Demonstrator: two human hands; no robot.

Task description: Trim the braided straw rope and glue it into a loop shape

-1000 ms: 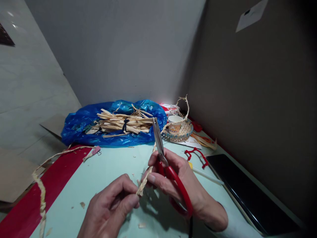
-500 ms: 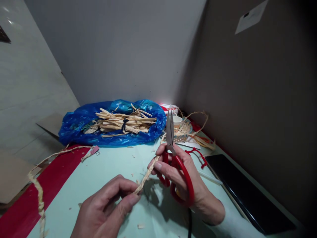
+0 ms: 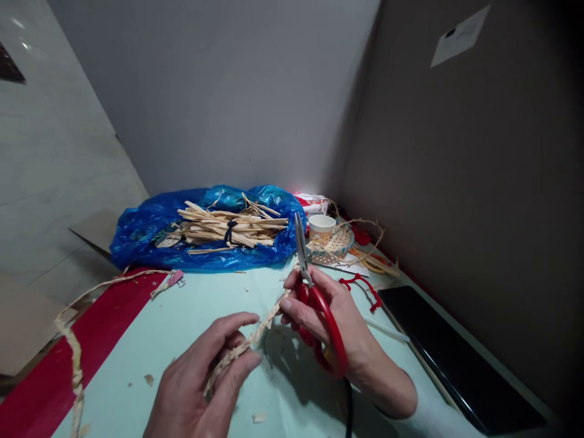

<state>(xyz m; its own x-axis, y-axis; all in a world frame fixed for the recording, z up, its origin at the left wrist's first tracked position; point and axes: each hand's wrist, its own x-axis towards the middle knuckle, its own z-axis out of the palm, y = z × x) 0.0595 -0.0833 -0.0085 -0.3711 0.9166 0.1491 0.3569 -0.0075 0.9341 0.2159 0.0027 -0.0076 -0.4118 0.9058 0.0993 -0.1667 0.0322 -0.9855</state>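
Note:
My left hand (image 3: 205, 380) holds a braided straw cord (image 3: 249, 339) between thumb and fingers, low over the pale green table (image 3: 191, 316). The cord runs up and right to my right hand (image 3: 337, 331), whose fingertips pinch it. The same right hand grips red-handled scissors (image 3: 319, 310) with the blades closed and pointing up. The rest of the braid trails off behind the right hand toward the back of the table.
A blue plastic bag (image 3: 150, 234) with a tied straw bundle (image 3: 228, 228) lies at the back. A paper cup (image 3: 322, 228) sits on a woven straw disc (image 3: 340, 243). A dark tablet (image 3: 447, 347) lies at right, a red cord (image 3: 362, 283) beside it. Another braid (image 3: 75, 359) trails left over a red strip.
My left hand has slid along the braid, so more cord lies across its fingers. The scissors tilted slightly left and lowered. The loose braid end at the back dropped down by the woven disc.

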